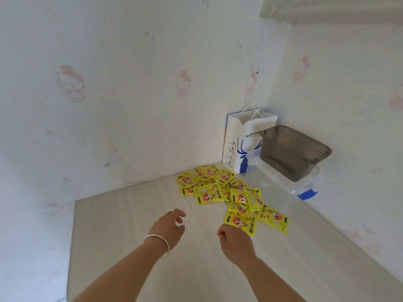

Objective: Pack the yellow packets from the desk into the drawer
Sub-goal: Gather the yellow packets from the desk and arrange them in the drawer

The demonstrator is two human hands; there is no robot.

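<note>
Both forearms reach out over the pale tabletop (130, 214). The left hand (166, 227), bangle (158, 245) at its wrist, hovers with loosely spread grip, holding nothing. The right hand (236, 241) has its grip curled; whether it touches the nearest packet (241, 222) I cannot tell. Beyond both lie the scattered yellow packets (220, 189), then a paper bag (246, 140) and stacked plastic boxes (292, 153) in the corner.

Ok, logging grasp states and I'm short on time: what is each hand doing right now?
Left hand: open, fingers loosely curled, holding nothing.
Right hand: at the nearest yellow packet; its fingers are hidden, so cannot tell.
</note>
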